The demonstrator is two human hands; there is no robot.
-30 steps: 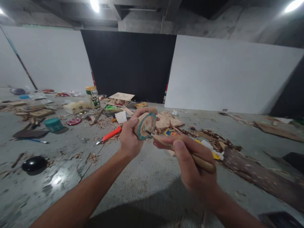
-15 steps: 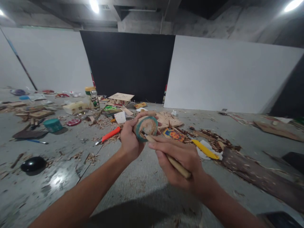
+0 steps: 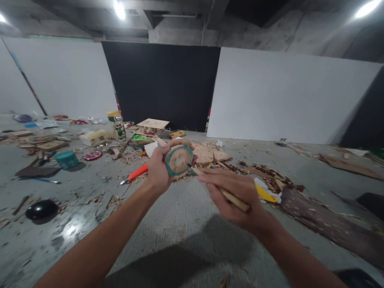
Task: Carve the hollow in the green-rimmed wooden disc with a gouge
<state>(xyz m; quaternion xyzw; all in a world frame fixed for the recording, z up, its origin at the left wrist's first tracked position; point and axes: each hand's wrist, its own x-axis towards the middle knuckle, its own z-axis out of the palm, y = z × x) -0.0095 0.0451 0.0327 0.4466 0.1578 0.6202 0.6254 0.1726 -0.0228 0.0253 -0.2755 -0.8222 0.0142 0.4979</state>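
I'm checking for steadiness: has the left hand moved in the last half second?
Yes, leftward: against the orange utility knife lying still, the left hand now hides its right end.

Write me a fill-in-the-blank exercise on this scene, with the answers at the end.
Of the person's two hands, the one holding the teal-rimmed wooden disc is the ____.
The one gripping the wooden-handled carving tool is the ____.
The middle panel, between the white panels, is ____.
The lidded bottle stands ____, not on its side.

Missing words: left hand; right hand; black; upright.
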